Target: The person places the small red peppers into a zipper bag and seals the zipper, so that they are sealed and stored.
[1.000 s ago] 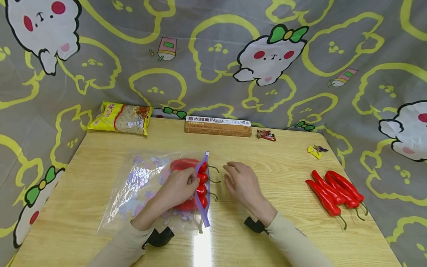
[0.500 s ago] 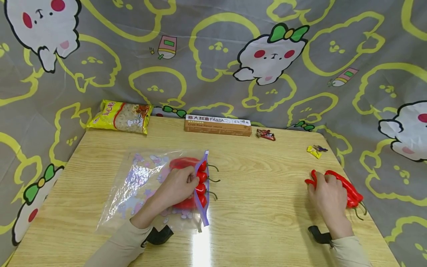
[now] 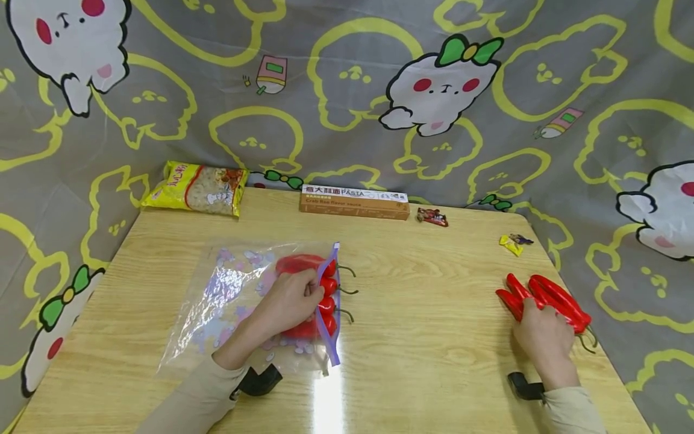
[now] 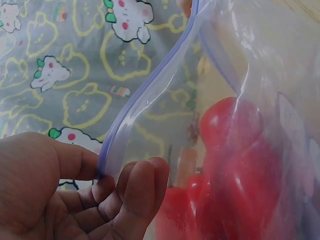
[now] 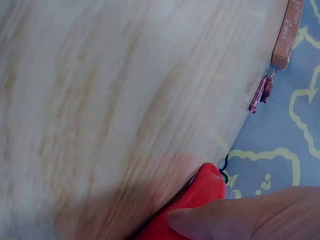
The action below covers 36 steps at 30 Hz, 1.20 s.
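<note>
My left hand (image 3: 287,307) pinches the purple zip edge (image 4: 111,145) of a clear, patterned zip bag (image 3: 208,313) lying on the table. Inside are several red peppers (image 3: 327,306), their green stems poking out past the bag's mouth on the right. At the table's right side, my right hand (image 3: 544,340) grips the nearest red pepper (image 3: 509,303) of a loose group; the hand hides its stem end. In the right wrist view the thumb (image 5: 200,220) lies on that red pepper. Other red peppers (image 3: 561,298) lie right beside it.
Along the back edge are a yellow food packet (image 3: 200,190), a pasta box (image 3: 355,205) and a small dark red wrapped snack (image 3: 432,217). A yellow wrapped candy (image 3: 511,245) and a dark one (image 3: 522,239) lie behind the loose peppers. A patterned cloth (image 3: 347,120) hangs around the table.
My right hand has moved from beside the bag's mouth across to the loose peppers on the right, then slightly nearer over the closest one. The left hand and bag have stayed put.
</note>
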{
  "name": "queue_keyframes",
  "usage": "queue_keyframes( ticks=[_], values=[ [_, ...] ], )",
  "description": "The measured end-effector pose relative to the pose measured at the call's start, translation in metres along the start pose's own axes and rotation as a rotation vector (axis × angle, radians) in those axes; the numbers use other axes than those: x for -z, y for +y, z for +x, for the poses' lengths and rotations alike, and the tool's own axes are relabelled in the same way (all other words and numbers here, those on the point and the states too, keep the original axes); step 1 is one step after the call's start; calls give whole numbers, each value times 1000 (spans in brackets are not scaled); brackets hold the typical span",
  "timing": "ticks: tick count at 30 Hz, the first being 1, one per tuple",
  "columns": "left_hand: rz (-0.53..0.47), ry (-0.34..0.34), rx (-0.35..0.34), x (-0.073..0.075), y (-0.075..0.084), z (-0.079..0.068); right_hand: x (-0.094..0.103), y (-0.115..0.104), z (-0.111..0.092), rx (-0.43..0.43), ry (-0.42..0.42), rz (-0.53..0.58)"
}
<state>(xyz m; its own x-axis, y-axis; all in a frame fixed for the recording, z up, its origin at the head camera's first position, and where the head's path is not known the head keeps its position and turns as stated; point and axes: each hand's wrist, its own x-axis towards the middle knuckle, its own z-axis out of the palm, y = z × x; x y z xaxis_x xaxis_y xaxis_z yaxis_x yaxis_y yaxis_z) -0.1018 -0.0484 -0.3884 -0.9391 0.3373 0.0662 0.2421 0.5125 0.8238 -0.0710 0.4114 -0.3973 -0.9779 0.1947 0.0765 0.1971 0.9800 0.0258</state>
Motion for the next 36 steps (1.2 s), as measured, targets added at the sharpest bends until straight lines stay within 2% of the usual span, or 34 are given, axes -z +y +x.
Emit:
queue_keyframes(
  ticks=[4, 8, 10, 14, 16, 21, 25, 29, 36],
  values=[
    [-3, -4, -2, 0, 0, 1, 1, -1, 0, 21, -5, 6],
    [-16, -14, -3, 0, 0, 1, 4, -17, -1, 57, 54, 62],
    [-12, -11, -3, 0, 0, 1, 8, -33, -2, 93, 89, 124],
    [-4, -8, 8, 1, 0, 1, 16, -75, -3, 233, 140, 282],
    [-2, -9, 11, 1, 1, 1, 20, -96, -6, 305, 139, 341],
    [-10, -15, 13, 1, 1, 1, 32, -152, -22, 455, 65, 460],
    [-15, -10, 7, 1, 2, 1, 32, -191, -31, 583, 59, 465],
    [-13, -22, 2, 1, 2, 0, 24, -222, -37, 709, 68, 424],
    [-6, -28, 1, 0, 2, 0, 19, -248, -38, 823, 128, 434]
  ],
)
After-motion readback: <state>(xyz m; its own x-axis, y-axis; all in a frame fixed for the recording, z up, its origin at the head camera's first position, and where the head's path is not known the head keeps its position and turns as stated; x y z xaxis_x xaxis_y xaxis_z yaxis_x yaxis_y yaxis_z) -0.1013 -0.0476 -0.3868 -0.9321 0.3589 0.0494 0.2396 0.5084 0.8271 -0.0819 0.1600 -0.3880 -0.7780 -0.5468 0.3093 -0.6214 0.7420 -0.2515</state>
